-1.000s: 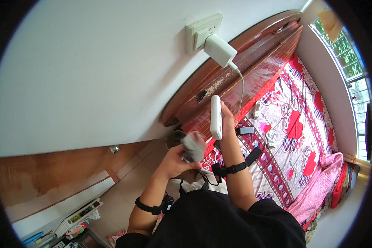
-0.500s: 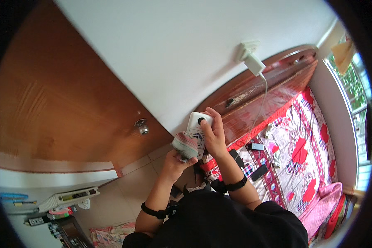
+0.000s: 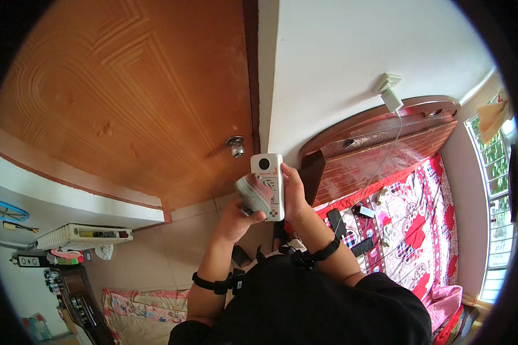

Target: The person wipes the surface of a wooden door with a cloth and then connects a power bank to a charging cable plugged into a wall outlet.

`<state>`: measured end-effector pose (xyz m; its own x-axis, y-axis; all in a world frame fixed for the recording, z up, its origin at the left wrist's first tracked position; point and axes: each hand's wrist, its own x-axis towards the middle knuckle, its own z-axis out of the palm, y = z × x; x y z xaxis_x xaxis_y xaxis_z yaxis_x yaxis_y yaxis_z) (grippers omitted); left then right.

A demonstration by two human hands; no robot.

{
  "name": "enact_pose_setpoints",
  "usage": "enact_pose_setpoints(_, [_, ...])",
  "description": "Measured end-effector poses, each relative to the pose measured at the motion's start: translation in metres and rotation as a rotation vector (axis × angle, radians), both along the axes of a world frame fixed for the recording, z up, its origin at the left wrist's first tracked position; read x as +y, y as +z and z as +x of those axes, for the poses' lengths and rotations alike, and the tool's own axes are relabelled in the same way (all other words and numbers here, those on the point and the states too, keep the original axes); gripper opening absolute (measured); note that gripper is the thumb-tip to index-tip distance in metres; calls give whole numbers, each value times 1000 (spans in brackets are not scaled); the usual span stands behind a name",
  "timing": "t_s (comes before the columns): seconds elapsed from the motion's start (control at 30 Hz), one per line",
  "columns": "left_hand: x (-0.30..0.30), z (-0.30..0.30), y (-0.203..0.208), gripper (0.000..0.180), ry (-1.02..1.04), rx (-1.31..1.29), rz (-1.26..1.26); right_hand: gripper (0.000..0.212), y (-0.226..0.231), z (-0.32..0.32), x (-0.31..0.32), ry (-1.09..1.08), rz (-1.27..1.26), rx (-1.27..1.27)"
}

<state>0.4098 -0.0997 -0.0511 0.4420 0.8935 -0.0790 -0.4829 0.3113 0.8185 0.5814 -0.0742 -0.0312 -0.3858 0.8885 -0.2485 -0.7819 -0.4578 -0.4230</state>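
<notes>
In front of my chest, a white rectangular device with a round black spot near its top and printed markings stands nearly upright. My right hand grips it along its right edge; some fingers are hidden behind it. My left hand is closed on a folded striped cloth, pink, white and grey-green. The cloth overlaps the left part of the device's face, and my left thumb lies over its lower end. A dark strap goes round each forearm.
A brown wooden door with a round metal knob lies ahead left. At right, a bed with a wooden headboard holds phones. A charger with a cable hangs from the wall socket. A patterned cloth covers floor at lower left.
My view has turned, so the door and bed sit further right. My right thumb has left the device's black circle for its right edge. The device now stands straighter.
</notes>
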Motion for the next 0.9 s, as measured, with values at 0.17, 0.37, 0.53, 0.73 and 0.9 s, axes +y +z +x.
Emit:
enact_pose_setpoints(0.17, [-17,-28,-10,60,-77,364,151,60,-21,-15,-15,-16,-59,0])
enact_pose_setpoints(0.37, [-29,-58,9,59,-17,298,148,59,-3,-24,-36,-120,-17,9])
enact_pose_setpoints(0.53, [-24,-83,20,54,47,278,194,63,-11,-28,-41,-92,61,50])
enact_pose_setpoints(0.73, [-25,-91,20,53,70,287,205,61,-17,-43,-57,-64,46,163])
enact_pose_setpoints(0.9, [-31,-96,21,61,88,217,261,62,-12,-62,-74,-102,-13,86])
